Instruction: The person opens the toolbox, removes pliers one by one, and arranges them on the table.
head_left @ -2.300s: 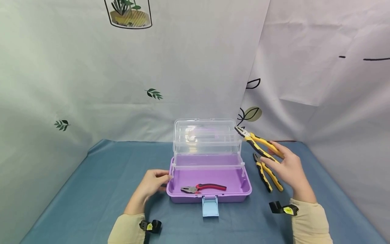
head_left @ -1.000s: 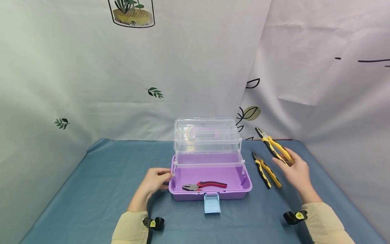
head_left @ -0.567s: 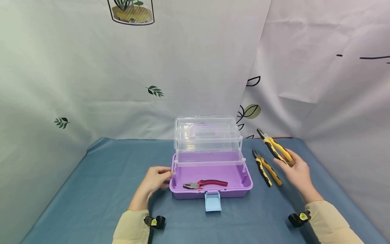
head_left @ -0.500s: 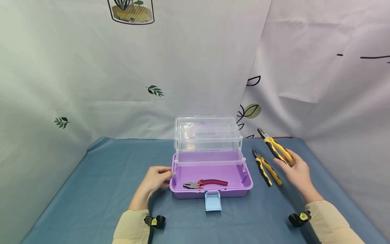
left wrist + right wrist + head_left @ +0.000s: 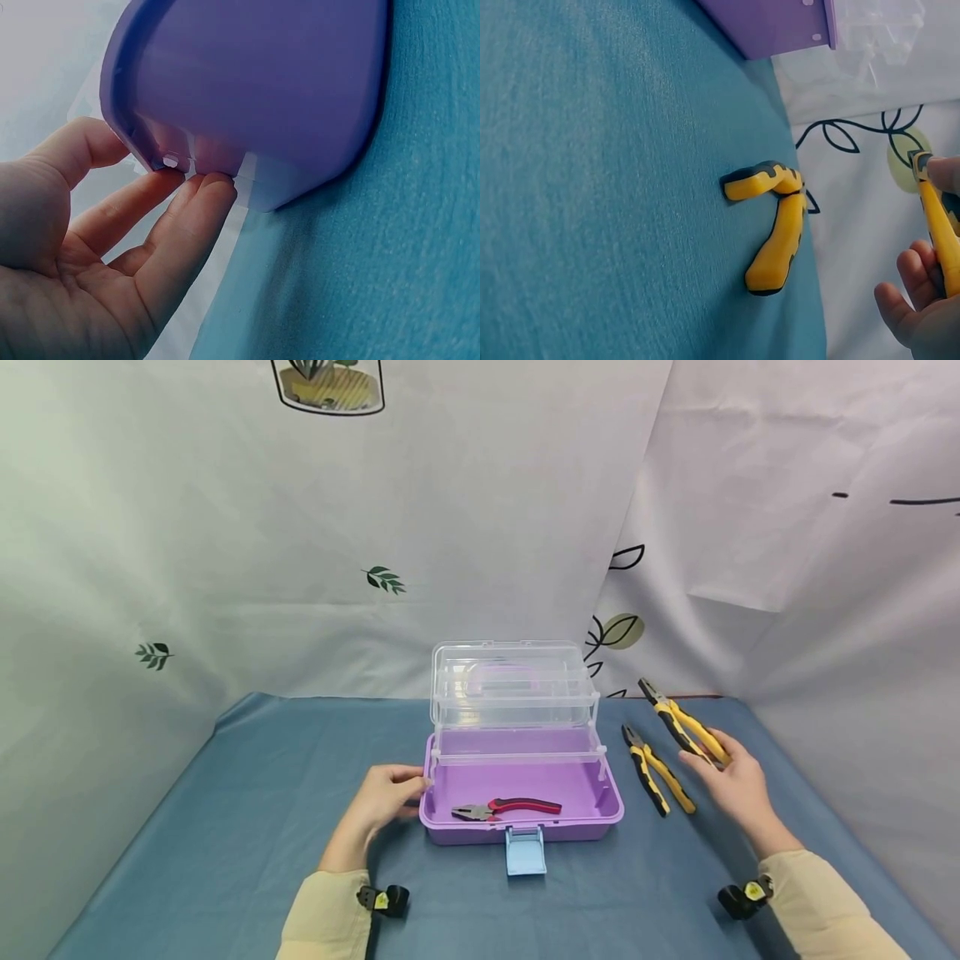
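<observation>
Presently held pliers (image 5: 678, 732): yellow-and-black, in the air towards the far right corner of the bench (image 5: 247, 827).
Right hand (image 5: 738, 785): thumb and fingers closed on the handles.
Left hand (image 5: 388, 793): partly closed, pinching the left edge of the purple toolbox (image 5: 465, 835).
Purple toolbox: near mid-bench; clear lid (image 5: 513, 685) up at its far edge, blue latch (image 5: 526, 852) down at its front edge.
Red-handled pliers (image 5: 504, 810): inside, along the front wall.
Second yellow-and-black pliers (image 5: 641, 753): lying near the toolbox's right edge, handles towards the bench's near right corner.
Step in hand: we judge it to be carrying one tool while steadying the toolbox.
Next move: we judge that it calls for a firm grip and a path clear of the lid.
Obscured: the right wrist view cuts off the hand at its right edge; we cannot tell whether the lid's clear trays hold anything.
</observation>
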{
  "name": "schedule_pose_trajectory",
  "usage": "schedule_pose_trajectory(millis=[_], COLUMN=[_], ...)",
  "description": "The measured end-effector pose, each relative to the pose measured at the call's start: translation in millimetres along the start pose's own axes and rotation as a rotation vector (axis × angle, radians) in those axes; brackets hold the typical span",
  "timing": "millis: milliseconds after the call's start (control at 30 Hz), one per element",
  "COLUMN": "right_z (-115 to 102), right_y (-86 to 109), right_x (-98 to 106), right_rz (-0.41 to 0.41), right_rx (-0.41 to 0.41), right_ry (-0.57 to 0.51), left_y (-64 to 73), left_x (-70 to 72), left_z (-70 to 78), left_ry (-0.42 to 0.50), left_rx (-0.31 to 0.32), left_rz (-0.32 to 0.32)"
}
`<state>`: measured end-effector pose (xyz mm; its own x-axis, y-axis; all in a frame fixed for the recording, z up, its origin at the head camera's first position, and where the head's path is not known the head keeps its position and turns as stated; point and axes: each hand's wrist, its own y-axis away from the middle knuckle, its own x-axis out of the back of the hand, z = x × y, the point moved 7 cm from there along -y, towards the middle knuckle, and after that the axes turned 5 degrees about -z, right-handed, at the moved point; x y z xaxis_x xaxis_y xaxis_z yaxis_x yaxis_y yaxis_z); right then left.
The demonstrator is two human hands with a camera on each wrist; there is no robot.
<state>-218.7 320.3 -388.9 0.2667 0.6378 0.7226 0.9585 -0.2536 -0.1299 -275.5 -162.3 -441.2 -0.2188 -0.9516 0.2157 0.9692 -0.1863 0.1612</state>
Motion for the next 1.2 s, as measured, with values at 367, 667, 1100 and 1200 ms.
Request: schedule_pose_trajectory(millis=[367,667,1100,1200], right_z=[9,16,23,25], right_y=[0.2,0.0,0.9,0.5], right_x=[-2,-3,-6,-7], right_rz=[-0.025,-0.057,-0.119,-0.132], right_rx=[-0.024,-0.04,-0.073,-0.078], right_ry=[0.02,0.02,0.044,0.054], left_y=[0.6,2.0,-1.3,-2.2], left_x=[-0.7,-0.7,-0.4,-0.5], left_z=[0.3,2.0,-1.0,-1.7], left_ry=[0.004,0.004,0.006,0.012], left_rx=[0.006,0.003,0.007,0.011], left_rz=[-0.001,-0.002,0.001,0.001])
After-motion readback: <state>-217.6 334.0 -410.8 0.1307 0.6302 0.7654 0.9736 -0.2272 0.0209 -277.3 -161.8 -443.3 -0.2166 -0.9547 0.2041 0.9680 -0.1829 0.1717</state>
